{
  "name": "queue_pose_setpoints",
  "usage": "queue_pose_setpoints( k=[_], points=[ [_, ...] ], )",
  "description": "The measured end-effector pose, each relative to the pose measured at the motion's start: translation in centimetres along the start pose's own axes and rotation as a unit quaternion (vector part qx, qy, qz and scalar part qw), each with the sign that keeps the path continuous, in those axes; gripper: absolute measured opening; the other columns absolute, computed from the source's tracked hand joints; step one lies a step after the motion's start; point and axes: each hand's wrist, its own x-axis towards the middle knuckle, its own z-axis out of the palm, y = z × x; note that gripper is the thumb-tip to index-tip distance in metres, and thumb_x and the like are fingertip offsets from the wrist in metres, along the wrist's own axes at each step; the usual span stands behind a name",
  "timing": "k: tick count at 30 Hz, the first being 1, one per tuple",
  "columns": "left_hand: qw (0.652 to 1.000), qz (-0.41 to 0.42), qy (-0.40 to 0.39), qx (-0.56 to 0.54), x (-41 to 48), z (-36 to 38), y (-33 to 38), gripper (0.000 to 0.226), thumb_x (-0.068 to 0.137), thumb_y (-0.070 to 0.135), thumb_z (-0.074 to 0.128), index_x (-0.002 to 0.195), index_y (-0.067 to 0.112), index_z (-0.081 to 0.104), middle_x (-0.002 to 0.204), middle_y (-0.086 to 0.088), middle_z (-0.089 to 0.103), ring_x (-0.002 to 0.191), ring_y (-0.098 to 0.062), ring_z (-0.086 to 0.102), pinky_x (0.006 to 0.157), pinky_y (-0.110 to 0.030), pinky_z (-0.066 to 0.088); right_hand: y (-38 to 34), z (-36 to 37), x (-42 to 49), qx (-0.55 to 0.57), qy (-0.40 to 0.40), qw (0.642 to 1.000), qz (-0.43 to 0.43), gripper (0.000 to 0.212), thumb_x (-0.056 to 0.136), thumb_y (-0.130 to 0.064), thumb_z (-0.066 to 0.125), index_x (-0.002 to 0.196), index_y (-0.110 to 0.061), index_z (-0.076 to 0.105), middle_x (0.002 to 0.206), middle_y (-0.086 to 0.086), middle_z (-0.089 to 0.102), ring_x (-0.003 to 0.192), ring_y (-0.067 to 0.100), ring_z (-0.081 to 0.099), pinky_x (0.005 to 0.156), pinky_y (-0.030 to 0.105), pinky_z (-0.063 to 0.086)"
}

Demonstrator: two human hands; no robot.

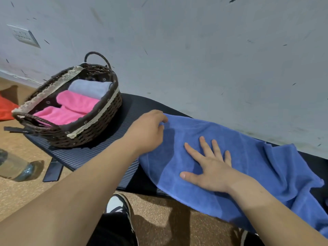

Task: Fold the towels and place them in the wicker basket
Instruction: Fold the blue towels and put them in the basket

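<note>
Blue towel (pixel 248 167) right of basket (pixel 99 121): soft, limp, light, I judge. Left hand (pixel 147 132) fingers pinch its far corner; right hand (pixel 209 167) pressed flat, fingers spread.

Blue towel (pixel 248 157) spread flat, wicker basket (pixel 99 128) (three folded inside)

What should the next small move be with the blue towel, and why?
Probably draw the edge pinched by the left hand over toward the right hand, making a fold. The blue towel lies spread and still rumpled at its right end on the dark mat, the right hand lies flat on it, and the basket already holds rolled towels with little room, so it needs folding small.
</note>
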Motion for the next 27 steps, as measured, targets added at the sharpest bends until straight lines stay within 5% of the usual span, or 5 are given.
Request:
queue_pose_setpoints(
  k=[8,11,14,23,27],
  points=[
    [0.992,-0.065,-0.050,0.101,2.2,3.8,2.0,0.039,0.104,0.038,0.043,0.070,0.021,0.047,0.072,0.006,0.058,0.077,-0.023,0.057,0.059,-0.032,0.040,0.4,-1.8,-1.3,-0.036,-0.044,0.998,0.004,0.120,0.069,-0.084,0.066,0.149,-0.065,-0.022,0.165,-0.012,-0.035,0.151,0.026,-0.037,0.122,0.062,-0.013],
    [0.981,-0.082,-0.077,0.156,3.3,4.4,1.4,0.035,0.104,0.047,0.038,0.093,0.022,0.058,0.113,0.003,0.065,0.113,-0.023,0.058,0.091,-0.038,0.043,0.6,-2.8,-1.6,-0.011,-0.052,0.991,0.124,0.104,0.081,-0.089,0.045,0.155,-0.055,-0.020,0.165,-0.008,-0.037,0.153,0.031,-0.033,0.118,0.073,-0.001],
    [0.964,-0.114,-0.134,0.201,3.7,4.8,0.9,0.063,0.105,0.053,0.026,0.155,0.015,0.034,0.170,-0.004,0.019,0.158,-0.028,0.010,0.125,-0.057,0.009,1.0,-2.8,-1.5,0.001,-0.072,0.984,0.162,0.102,0.085,-0.087,0.040,0.154,-0.052,-0.025,0.163,-0.008,-0.041,0.154,0.031,-0.031,0.115,0.077,0.010],
    [0.954,-0.075,-0.247,0.153,-2.8,5.7,4.1,0.077,0.104,0.058,0.028,0.164,0.026,-0.008,0.170,-0.004,-0.024,0.156,-0.032,-0.024,0.126,-0.057,-0.006,1.5,-2.1,-0.9,0.039,-0.069,0.985,0.154,0.109,0.073,-0.098,0.038,0.148,-0.058,-0.030,0.155,-0.013,-0.050,0.150,0.028,-0.039,0.112,0.081,0.004],
    [0.967,-0.096,-0.164,0.168,-4.3,4.4,-0.9,0.077,0.102,0.065,0.026,0.164,0.031,-0.006,0.171,-0.003,-0.020,0.158,-0.029,-0.018,0.126,-0.055,-0.006,1.0,-1.5,-0.3,0.055,-0.045,0.985,0.158,0.113,0.064,-0.105,0.031,0.148,-0.059,-0.029,0.154,-0.014,-0.052,0.147,0.029,-0.043,0.109,0.083,-0.006]
  ],
)
